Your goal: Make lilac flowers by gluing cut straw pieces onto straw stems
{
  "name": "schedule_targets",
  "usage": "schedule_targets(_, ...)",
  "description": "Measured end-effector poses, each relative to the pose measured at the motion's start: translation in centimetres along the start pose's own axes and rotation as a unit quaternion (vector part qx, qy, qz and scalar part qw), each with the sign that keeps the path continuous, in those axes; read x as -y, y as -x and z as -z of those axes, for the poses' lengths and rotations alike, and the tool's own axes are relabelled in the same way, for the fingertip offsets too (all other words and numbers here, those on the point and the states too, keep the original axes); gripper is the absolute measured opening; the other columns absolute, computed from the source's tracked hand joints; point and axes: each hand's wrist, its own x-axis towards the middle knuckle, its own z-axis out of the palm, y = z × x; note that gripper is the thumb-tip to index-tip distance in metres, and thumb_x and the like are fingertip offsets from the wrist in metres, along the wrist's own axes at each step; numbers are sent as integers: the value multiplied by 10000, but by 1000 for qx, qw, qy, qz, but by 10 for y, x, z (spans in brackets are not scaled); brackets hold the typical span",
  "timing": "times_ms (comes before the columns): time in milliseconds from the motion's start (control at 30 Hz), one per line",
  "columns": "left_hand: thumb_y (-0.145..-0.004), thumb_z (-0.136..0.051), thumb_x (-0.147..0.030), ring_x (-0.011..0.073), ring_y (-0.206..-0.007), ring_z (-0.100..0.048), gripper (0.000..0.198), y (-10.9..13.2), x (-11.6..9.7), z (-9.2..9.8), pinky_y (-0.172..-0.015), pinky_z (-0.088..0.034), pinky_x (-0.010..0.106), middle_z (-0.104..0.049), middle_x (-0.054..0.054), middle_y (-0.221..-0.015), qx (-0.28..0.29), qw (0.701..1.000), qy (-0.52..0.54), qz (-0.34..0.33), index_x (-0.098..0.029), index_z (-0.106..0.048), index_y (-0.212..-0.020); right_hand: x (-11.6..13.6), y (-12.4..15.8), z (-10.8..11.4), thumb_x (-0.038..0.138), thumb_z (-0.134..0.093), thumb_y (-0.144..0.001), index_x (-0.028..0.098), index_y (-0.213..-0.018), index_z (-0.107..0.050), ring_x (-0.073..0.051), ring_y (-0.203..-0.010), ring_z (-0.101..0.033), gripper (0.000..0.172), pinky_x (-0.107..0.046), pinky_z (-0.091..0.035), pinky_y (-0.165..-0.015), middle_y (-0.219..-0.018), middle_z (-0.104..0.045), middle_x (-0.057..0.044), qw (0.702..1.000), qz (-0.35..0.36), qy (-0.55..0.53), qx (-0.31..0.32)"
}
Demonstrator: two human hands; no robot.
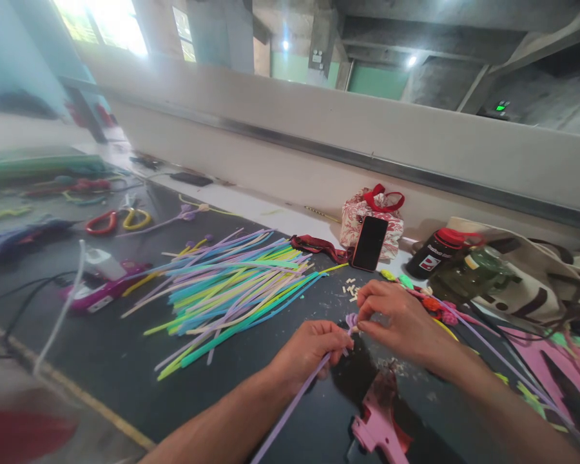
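My left hand (314,348) is closed in a pinch around a lavender pipe cleaner (294,406), whose long tail runs down toward the bottom edge of the view. At the pinched end the stem forms a small lavender coil (350,319). My right hand (391,316) meets it from the right, thumb and fingers closed at the coil; a small pale bit shows at their tips, too small to make out. Just below the hands lies a pink hot glue gun (379,425). Beyond them are several short cream pieces (352,289) on the dark table (251,399).
Left of my hands spreads a big pile of pastel pipe cleaners (236,277). A magenta glue gun (104,287) and scissors (136,219) lie farther left. At the back stand a phone (369,242), a patterned bag (355,209), a dark bottle (435,252) and a canvas bag (551,277).
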Motion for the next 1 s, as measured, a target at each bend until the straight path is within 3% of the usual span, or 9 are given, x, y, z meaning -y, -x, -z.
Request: schedule_targets(1000,-618,-655,-314,22,-331,-254,192,-2,1,2,-341,-115,176,-422,-75,-404,17,1000,14,18,-140,-583,-656,-4,1,-3,164,-587,-747,197,-665,-602,-170,-802,-559,89,-329,-391,-731,-807,-596,-15,999,-26,-26,-22)
